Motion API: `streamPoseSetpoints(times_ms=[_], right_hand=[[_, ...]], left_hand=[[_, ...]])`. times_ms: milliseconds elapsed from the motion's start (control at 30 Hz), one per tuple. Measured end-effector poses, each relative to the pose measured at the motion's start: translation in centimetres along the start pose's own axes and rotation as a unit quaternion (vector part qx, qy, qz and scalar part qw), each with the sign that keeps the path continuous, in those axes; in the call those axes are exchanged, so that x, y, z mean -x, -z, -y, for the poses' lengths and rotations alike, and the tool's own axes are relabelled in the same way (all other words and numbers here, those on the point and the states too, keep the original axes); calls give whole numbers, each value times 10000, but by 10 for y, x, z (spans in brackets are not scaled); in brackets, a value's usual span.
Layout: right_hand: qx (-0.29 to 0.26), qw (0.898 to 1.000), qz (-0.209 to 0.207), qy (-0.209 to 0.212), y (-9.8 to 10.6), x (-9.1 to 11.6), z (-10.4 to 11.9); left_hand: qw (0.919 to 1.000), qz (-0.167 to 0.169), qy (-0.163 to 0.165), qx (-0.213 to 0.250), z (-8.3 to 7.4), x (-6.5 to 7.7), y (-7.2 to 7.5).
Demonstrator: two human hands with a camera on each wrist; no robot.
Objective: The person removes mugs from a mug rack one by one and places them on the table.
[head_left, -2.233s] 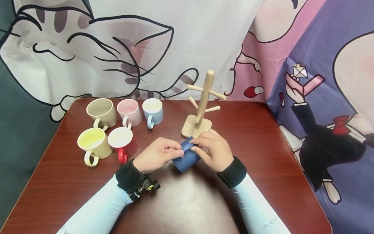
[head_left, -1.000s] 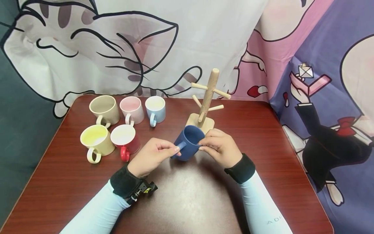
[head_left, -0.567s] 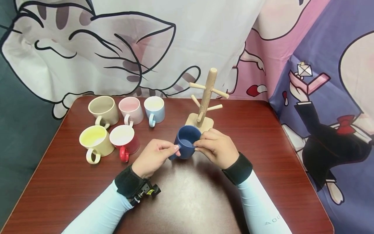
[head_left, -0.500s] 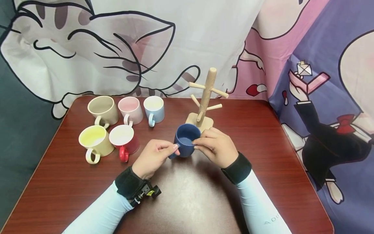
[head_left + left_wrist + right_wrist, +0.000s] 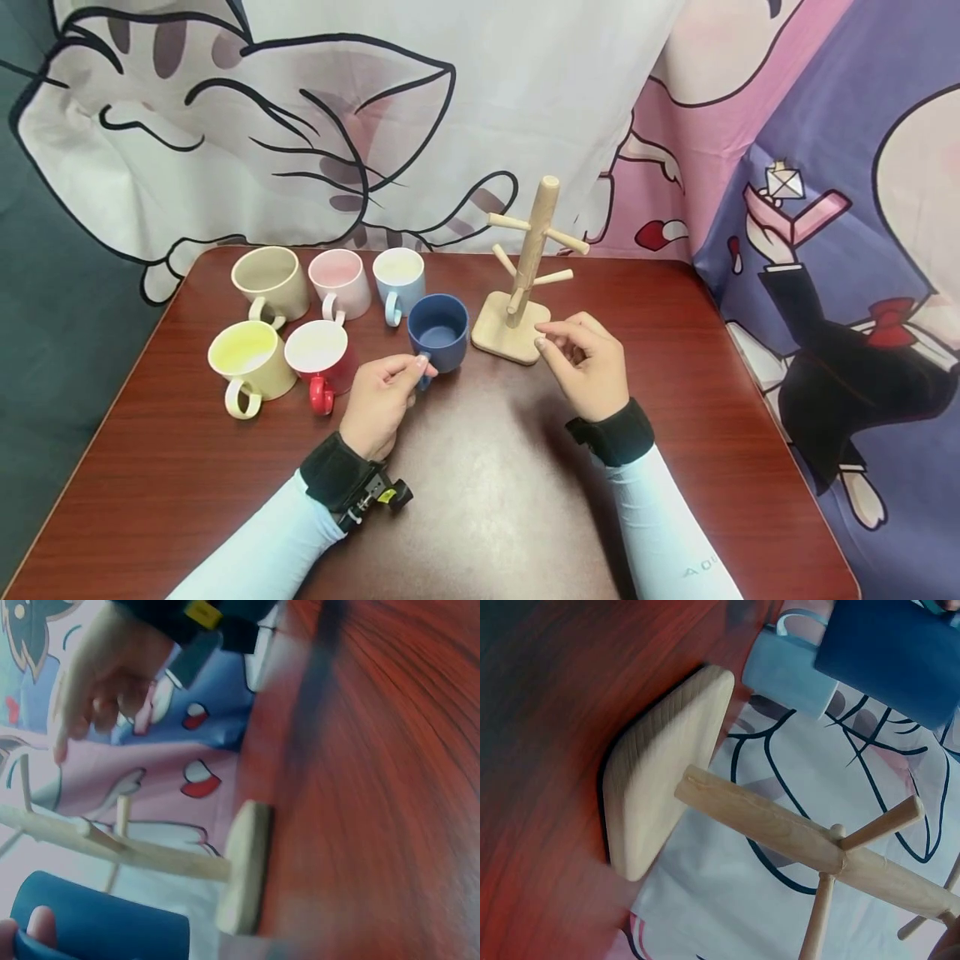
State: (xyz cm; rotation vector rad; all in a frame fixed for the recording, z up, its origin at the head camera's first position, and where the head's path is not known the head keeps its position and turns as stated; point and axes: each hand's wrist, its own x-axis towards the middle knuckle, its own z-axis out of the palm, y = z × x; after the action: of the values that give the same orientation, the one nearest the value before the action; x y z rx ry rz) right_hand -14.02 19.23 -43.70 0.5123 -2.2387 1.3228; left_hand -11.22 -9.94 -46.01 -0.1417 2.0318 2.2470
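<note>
My left hand point(image 5: 381, 402) pinches the handle of a navy blue mug point(image 5: 439, 333) between thumb and fingers. The mug is upright with its opening up, and in the wrist views its bottom hangs above the table. Right of it stands a wooden mug tree point(image 5: 529, 258) with a square base and several bare pegs. My right hand point(image 5: 588, 367) hovers just right of that base, fingers loosely bent and holding nothing; in the left wrist view its index finger reaches out near the pegs.
To the left stand a beige mug point(image 5: 272, 282), a pink mug point(image 5: 341, 285), a light blue mug point(image 5: 400, 283), a yellow mug point(image 5: 253, 358) and a red mug point(image 5: 321, 357), all upright. A printed cloth point(image 5: 525, 100) hangs behind the brown table point(image 5: 675, 417).
The navy mug was turned from lying sideways to upright between both hands. My right hand has let go of it and drawn right; my left hand has carried it left and away from me.
</note>
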Motion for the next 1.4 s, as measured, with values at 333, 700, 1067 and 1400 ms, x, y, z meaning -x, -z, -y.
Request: streamPoseSetpoints(times_ms=[333,700,1067,1400], right_hand=[[-91,9997,129,-196,-4,6,-1],[-248,9986,178,-422,-8,15,-7],[-376,9982,197,-426,-7,20,-7],[-317,9987,162,-359,-9,16,-10]], left_hand=[[9967,-738,-324,-99,26,-10,13],[9943,-1033,-185,-169,34,-10,23],[9934,-1112,61,-257,43,-8,28],[9911,-1253,179,-421,47,-18,37]])
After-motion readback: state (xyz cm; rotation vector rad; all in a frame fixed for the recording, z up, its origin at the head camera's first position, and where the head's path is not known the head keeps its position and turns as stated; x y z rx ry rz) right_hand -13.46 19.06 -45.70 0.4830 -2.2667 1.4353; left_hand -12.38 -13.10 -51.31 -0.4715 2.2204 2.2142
